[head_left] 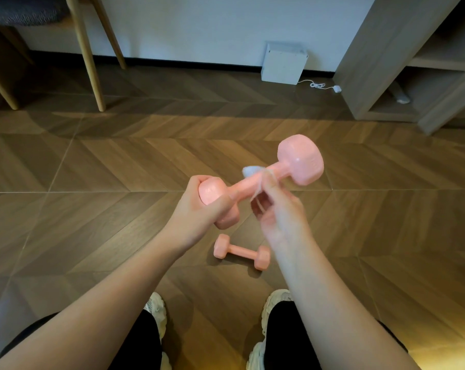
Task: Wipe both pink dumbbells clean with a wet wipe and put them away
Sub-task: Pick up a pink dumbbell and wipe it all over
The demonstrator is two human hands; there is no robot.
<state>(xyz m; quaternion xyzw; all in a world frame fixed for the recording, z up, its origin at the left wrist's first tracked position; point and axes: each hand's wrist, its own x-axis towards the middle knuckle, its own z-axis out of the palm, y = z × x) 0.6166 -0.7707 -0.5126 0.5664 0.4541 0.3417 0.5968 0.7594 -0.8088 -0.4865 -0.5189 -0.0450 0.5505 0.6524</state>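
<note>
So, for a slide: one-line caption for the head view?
Left hand holds one dumbbell by its end, right hand presses a wipe to its bar; second dumbbell on floor.

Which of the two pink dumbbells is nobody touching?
The dumbbell on the floor, lying flat by itself. The other dumbbell is held up: the left hand grips one end and the right hand holds a wet wipe against its bar.
</note>
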